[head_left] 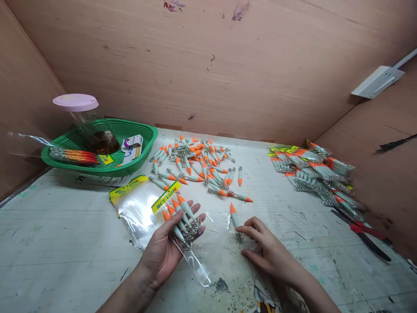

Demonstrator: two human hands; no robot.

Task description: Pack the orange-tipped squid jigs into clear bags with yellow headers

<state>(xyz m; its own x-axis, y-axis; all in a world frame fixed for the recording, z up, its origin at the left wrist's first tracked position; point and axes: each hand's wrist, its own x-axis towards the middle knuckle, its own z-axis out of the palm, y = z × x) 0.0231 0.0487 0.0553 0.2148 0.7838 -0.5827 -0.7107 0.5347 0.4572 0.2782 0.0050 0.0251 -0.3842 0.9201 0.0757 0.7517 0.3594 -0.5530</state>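
Note:
My left hand (pixel 166 243) is closed around several squid-jig fishing lures (pixel 182 217), white with orange tips and wire hook crowns at the lower end. A clear plastic bag (pixel 197 267) with a yellow "BCT LURE" header (pixel 166 196) lies in the same hand, its bottom end hanging past the palm. It is hard to tell whether the lures are inside it. By my right hand (pixel 260 248) lies a single lure (pixel 233 215), orange tip pointing away from me. The index fingertip is at its hook end, with the thumb apart from the fingers.
A pile of loose lures (pixel 198 161) spreads across the back. Bagged lures (pixel 316 171) are heaped at right, near red-and-black pliers (pixel 365 232). Flat bags (pixel 137 208) lie left of centre. A green basket (pixel 153 134) holds red lures and a pink-lidded jar (pixel 75 102).

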